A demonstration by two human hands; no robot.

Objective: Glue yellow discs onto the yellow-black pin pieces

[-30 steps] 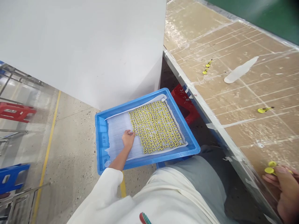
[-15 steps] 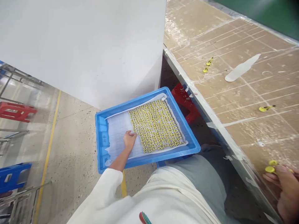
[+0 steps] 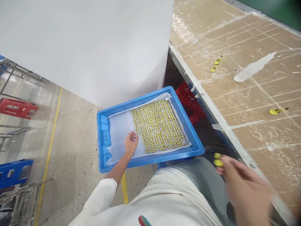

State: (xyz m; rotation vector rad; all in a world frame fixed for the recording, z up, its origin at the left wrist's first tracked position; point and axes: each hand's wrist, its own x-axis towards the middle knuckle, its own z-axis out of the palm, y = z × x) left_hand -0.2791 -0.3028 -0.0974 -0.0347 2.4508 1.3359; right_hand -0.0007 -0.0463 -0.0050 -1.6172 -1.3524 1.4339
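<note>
While the right hand, motion-blurred, grips two yellow plastic tags between its fingers, the left hand lies relaxed on a white sheet, fingertips just beside rows of yellow tags, all inside a blue plastic tray. Farther off, a loose yellow tag lies toward the right of the cardboard-covered bench.

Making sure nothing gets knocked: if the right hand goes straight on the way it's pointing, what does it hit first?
Most likely the near corner of the blue tray. The right hand, holding yellow tags, points up-left toward it. The hand is blurred and depth is unclear, so it may pass above the rim.
</note>
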